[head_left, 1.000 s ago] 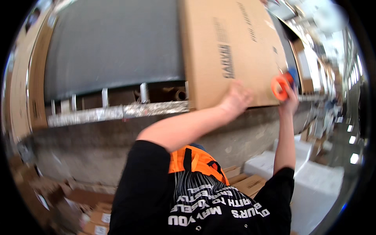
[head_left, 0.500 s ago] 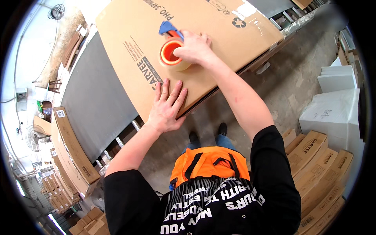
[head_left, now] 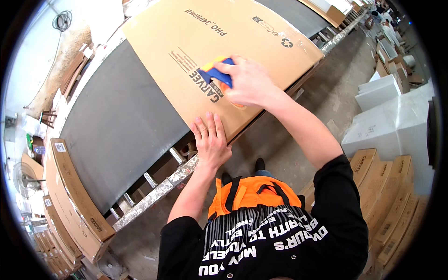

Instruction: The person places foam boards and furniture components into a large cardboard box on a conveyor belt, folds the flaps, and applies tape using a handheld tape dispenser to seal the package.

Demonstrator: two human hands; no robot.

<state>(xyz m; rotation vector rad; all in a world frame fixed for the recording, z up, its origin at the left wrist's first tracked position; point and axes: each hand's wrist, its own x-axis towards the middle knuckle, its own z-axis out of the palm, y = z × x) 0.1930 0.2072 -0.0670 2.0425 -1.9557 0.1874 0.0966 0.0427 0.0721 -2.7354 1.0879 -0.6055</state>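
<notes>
Grey conveyor belt (head_left: 116, 116), flat cardboard box (head_left: 261, 42)

Single head-worn fisheye view — looks steeply down over person's own chest and forearms onto cardboard box (head_left: 219, 60) on dark conveyor belt (head_left: 116, 126). Close range, hands at arm's length. Straight edges bow toward rim — floor and stacked cartons (head_left: 387, 200) fill right periphery.

flat brown carton (head_left: 224, 56) on belt; white boxes (head_left: 396, 126) right | possibly stacked cartons (head_left: 74, 205) left
</notes>
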